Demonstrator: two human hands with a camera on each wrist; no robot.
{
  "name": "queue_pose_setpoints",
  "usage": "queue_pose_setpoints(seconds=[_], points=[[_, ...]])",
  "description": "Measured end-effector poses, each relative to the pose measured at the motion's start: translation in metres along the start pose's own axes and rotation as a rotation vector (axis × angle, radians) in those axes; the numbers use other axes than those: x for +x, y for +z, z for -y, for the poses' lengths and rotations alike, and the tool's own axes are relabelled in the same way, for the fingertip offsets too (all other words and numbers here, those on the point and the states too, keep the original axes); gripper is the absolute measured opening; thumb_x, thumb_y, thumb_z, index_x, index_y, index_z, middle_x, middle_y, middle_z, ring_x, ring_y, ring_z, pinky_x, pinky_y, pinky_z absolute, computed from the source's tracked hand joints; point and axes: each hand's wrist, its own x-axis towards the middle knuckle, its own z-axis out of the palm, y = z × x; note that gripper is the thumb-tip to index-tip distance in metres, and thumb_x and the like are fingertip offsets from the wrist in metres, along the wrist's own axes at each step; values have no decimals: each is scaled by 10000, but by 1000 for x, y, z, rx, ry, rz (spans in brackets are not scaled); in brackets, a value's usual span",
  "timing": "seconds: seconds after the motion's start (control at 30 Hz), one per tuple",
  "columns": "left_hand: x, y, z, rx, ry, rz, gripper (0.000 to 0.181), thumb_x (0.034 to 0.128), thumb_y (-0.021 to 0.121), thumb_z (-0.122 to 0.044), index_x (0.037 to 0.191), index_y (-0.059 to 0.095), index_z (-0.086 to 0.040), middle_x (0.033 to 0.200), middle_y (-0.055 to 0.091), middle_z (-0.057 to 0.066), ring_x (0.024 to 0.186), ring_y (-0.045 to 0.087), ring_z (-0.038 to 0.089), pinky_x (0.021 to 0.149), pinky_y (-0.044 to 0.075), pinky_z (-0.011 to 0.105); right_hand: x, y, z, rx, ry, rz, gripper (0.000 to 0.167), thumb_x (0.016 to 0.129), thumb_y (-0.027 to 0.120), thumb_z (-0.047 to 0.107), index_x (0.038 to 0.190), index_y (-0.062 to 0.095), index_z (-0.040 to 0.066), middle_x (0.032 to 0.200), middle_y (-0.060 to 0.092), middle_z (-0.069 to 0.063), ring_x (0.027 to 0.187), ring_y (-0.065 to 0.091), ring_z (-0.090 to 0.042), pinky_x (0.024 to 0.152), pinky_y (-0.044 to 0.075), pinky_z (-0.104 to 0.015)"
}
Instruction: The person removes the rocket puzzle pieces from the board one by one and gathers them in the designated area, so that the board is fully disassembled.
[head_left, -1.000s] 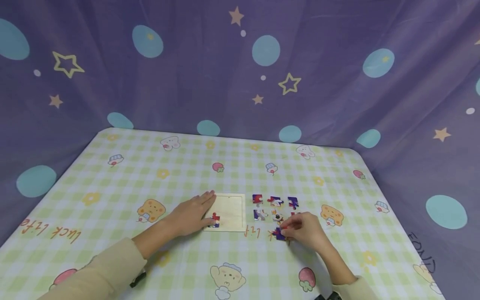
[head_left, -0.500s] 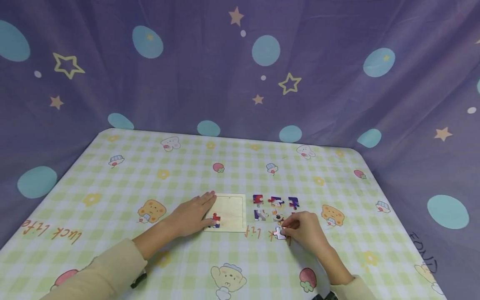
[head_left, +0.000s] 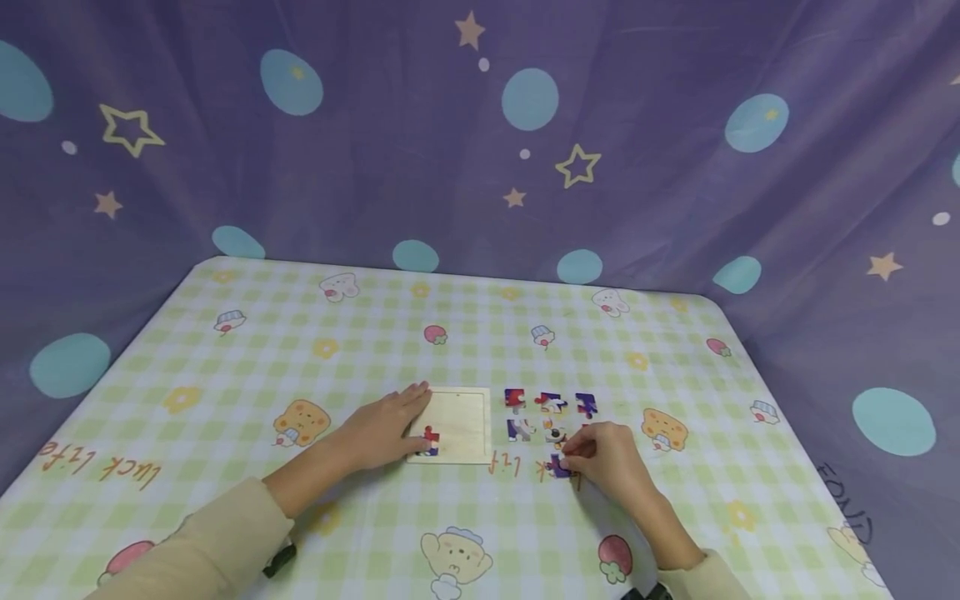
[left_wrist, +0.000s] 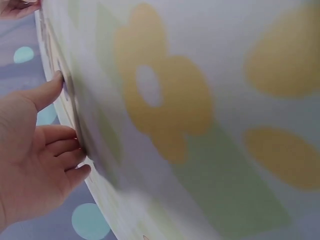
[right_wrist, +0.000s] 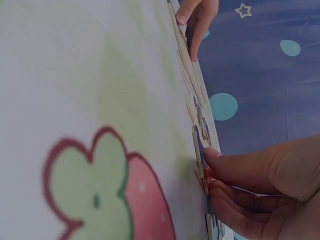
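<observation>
A square wooden puzzle tray (head_left: 486, 425) lies flat on the table, and one jigsaw piece (head_left: 429, 442) sits in its lower left corner. My left hand (head_left: 382, 429) rests on the tray's left side, its fingers fairly straight and its thumb by that piece; the left wrist view shows the thumb and fingers (left_wrist: 60, 142) touching the tray's edge. My right hand (head_left: 611, 458) pinches a purple jigsaw piece (head_left: 557, 467) low over the cloth. In the right wrist view its thumb and fingertips meet at the piece (right_wrist: 199, 150), and the hand partly hides neighbouring pieces.
Several loose jigsaw pieces lie right of the tray, among them a red one (head_left: 514, 398), a white and purple one (head_left: 551, 402), a dark purple one (head_left: 586, 405) and a grey-white one (head_left: 520, 430). A checked cloth (head_left: 360, 517) covers the table; a purple curtain (head_left: 420, 150) hangs behind.
The piece in my right hand looked dark, then whitish at half a second ago, and is purple again now, as if tilted. My left hand has stayed on the tray.
</observation>
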Motion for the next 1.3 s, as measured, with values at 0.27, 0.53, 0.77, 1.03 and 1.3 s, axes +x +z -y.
queue_pose_setpoints(seconds=[0.27,0.53,0.77,1.03,1.3], points=[[1,-5,-1,-73,-53,41,753,899,644,-378,1466,348,19,1571,298,168,1461,290,346,1202,276,491,2,2,12,6,-44,4,109,725,820,79,786,733,103,686,681,29,604,575,-28,543,471,-149],[-3,-6,0,-99,-42,18,752,906,636,-381,1484,328,-11,1584,277,143,1466,282,341,1196,280,504,13,7,33,31,-158,47,149,739,817,113,856,734,74,726,694,3,636,588,-37,568,487,-152],[-5,-6,0,-101,-28,13,752,914,615,-421,1486,332,-22,1584,284,137,1468,277,341,1194,281,512,25,22,57,53,-234,123,140,765,800,120,875,732,66,798,707,-26,700,601,-66,619,502,-156],[-7,-8,3,-115,-5,36,875,836,688,-484,1490,326,-29,1593,264,134,1470,268,349,1186,290,523,36,44,81,65,-327,226,193,792,783,152,957,734,65,870,728,-48,742,620,-80,657,510,-145],[-7,-6,4,-128,-17,52,885,827,701,-482,1492,324,-36,1598,253,120,1468,278,340,1184,298,517,44,66,98,64,-355,295,320,786,789,185,1074,704,75,930,725,-52,791,633,-75,711,507,-122]])
